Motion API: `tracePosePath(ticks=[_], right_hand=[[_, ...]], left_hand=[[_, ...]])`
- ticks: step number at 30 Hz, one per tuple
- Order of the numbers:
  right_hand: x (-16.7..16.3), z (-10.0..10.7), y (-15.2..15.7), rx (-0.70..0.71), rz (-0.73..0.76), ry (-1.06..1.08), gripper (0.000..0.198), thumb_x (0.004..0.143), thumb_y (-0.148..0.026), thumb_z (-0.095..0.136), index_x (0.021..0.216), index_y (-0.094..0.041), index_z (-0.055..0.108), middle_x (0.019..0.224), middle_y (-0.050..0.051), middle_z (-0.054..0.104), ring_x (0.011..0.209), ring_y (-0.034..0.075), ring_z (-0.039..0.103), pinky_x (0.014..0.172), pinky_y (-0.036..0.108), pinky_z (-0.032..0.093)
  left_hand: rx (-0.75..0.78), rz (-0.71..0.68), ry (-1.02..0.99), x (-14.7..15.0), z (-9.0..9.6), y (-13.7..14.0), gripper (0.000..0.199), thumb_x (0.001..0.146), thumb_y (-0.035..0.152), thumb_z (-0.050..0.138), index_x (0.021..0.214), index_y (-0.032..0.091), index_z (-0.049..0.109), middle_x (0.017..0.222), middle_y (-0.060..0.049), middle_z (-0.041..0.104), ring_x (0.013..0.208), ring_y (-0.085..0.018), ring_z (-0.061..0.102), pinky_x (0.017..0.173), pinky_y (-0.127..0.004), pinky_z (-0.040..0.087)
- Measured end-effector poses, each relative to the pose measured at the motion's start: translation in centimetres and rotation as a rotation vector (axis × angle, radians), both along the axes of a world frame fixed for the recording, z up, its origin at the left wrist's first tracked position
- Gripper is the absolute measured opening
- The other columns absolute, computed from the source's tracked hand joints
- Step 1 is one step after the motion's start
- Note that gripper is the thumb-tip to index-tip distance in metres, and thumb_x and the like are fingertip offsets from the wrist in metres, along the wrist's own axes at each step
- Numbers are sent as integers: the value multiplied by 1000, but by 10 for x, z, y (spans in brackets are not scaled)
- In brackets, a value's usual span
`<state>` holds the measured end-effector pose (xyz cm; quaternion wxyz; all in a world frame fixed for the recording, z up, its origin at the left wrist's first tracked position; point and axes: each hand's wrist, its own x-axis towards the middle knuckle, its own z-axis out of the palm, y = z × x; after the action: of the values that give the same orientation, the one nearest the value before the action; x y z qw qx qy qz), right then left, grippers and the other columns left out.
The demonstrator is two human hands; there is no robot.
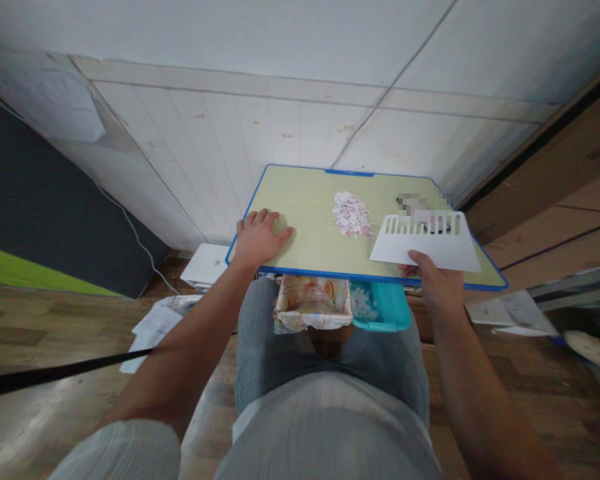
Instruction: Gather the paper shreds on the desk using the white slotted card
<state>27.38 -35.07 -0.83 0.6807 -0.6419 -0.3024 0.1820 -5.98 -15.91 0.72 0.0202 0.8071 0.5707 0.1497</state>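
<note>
My left hand (pixel 263 237) lies flat on the left side of the small yellow table (pixel 305 200) with blue edging, fingers spread and nothing in them. My right hand (pixel 437 280) grips the near edge of a white sheet with a row of slots (pixel 425 247), thumb on top. This slotted sheet hangs over the table's right part, its slots pointing away from me. Left of it, a pile of small whitish paper pieces (pixel 351 213) rests on the tabletop. Behind the slots, a blurred-out item (pixel 414 202) is partly covered.
Below the table's near edge sit a patterned, lined box (pixel 313 303) and a teal bin (pixel 390 310) with white bits inside. A white box (pixel 205 263) and papers (pixel 155 323) are at the left. The wall (pixel 220 133) stands behind; cardboard (pixel 555 180) is at right.
</note>
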Motion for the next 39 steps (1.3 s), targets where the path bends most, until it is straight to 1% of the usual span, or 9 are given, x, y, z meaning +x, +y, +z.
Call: tracePosePath(ticks=[6, 10, 16, 20, 25, 28, 32, 36, 39], right_hand=[[3, -4, 4, 49, -50, 25, 40, 68, -46, 94, 96, -24, 74, 77, 3, 82, 55, 23, 75, 44, 30, 60], [3, -10, 7, -6, -7, -7, 43, 71, -50, 95, 97, -23, 76, 74, 3, 82, 54, 23, 75, 47, 32, 63], [4, -14, 5, -114, 9, -94, 39, 75, -55, 98, 89, -26, 75, 70, 3, 82, 55, 24, 74, 52, 36, 65], [-6, -11, 1, -143, 98, -113, 37, 79, -57, 99, 80, -29, 74, 68, 5, 81, 58, 27, 75, 60, 42, 70], [-23, -5, 0, -195, 204, -145, 38, 82, -56, 94, 64, -31, 71, 62, 7, 77, 58, 27, 72, 71, 46, 75], [-28, -2, 3, -201, 245, -127, 35, 81, -56, 94, 66, -31, 74, 64, 7, 78, 57, 26, 70, 64, 45, 72], [-31, -1, 7, -166, 232, -57, 34, 79, -57, 94, 69, -30, 76, 65, 7, 78, 54, 25, 67, 54, 43, 67], [-30, -3, 9, -159, 232, -74, 39, 78, -60, 95, 68, -29, 74, 66, 8, 79, 54, 25, 67, 55, 43, 66], [-28, -6, 8, -169, 245, -94, 38, 80, -57, 96, 68, -30, 73, 64, 7, 78, 56, 25, 68, 58, 42, 67]], left_hand=[[-12, 2, 1, 0, 1, -1, 64, 118, 61, 54, 167, 24, 72, 185, -15, 64, 172, -41, 53, 140, -64, 44], [-21, 9, -1, 1, 2, 0, 62, 118, 61, 55, 168, 26, 71, 186, -14, 63, 173, -41, 51, 141, -64, 42], [-21, 8, -9, 1, 3, -2, 62, 118, 60, 54, 167, 26, 72, 186, -14, 63, 173, -41, 51, 142, -64, 42], [-15, -1, -18, 0, 2, -1, 62, 117, 61, 54, 166, 27, 72, 184, -14, 65, 172, -41, 52, 141, -65, 42], [-19, 5, -24, 0, 0, 1, 61, 117, 63, 56, 166, 31, 73, 185, -13, 63, 172, -42, 51, 141, -65, 42], [-21, 2, -26, 0, 1, 0, 61, 117, 62, 56, 167, 30, 73, 186, -13, 63, 173, -41, 51, 141, -64, 42], [-26, -8, -30, 0, 4, -2, 60, 117, 60, 56, 167, 30, 73, 184, -14, 65, 172, -41, 52, 141, -65, 42], [-23, -3, -24, 1, 5, -3, 62, 117, 59, 55, 166, 26, 72, 185, -15, 64, 171, -41, 52, 140, -65, 43], [-20, -7, -19, 1, 4, -2, 62, 117, 60, 55, 166, 27, 73, 184, -14, 65, 170, -40, 53, 140, -64, 43]])
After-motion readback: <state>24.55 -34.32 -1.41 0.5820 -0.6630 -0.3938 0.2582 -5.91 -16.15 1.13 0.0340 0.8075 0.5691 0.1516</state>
